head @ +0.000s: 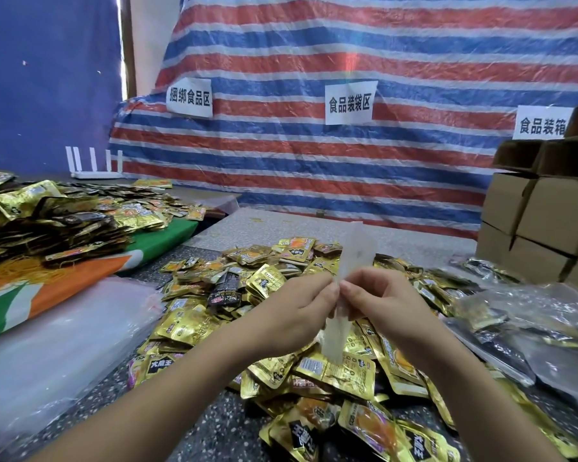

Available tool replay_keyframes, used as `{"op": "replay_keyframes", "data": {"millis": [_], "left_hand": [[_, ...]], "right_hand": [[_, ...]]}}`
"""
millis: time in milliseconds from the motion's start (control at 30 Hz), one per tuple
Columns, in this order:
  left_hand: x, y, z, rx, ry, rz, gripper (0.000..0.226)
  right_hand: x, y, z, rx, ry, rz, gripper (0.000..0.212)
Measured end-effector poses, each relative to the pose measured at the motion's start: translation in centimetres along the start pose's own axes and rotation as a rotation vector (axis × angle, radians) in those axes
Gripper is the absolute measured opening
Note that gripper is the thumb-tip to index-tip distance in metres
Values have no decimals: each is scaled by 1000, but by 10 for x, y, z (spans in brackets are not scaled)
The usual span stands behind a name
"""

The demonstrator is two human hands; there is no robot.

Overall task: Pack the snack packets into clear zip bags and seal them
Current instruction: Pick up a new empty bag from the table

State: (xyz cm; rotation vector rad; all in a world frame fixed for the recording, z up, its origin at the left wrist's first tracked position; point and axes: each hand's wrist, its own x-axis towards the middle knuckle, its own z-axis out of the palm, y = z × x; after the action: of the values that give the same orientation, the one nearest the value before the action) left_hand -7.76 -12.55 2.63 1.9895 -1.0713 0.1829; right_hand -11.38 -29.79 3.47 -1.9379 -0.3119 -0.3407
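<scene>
Left hand (306, 303) and right hand (377, 298) pinch an empty clear zip bag (346, 278), held edge-on above a heap of gold snack packets (314, 328) on a speckled table (214, 425). Cardboard boxes (541, 225) stand at right.

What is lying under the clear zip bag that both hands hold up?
Under the clear zip bag lies the heap of gold snack packets on the speckled table. The table beneath the heap is covered.

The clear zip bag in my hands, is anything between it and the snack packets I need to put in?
Nothing visible. Both hands, left hand and right hand, pinch the clear zip bag directly above the pile of snack packets on the table, with only open air between.
</scene>
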Motion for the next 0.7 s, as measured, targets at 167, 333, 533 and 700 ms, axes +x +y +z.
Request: {"op": "replay_keyframes", "data": {"millis": [167, 333, 533, 700], "left_hand": [[1, 7, -3, -1, 21, 57, 31], [2, 11, -8, 91, -52, 59, 25], [7, 18, -14, 89, -86, 85, 28], [8, 20, -15, -59, -114, 50, 20]], "right_hand": [[-4, -9, -1, 133, -56, -30, 17], [-9, -18, -10, 211, -123, -15, 28], [-12, -18, -16, 273, -112, -18, 32], [-14, -17, -17, 394, -152, -15, 23]]}}
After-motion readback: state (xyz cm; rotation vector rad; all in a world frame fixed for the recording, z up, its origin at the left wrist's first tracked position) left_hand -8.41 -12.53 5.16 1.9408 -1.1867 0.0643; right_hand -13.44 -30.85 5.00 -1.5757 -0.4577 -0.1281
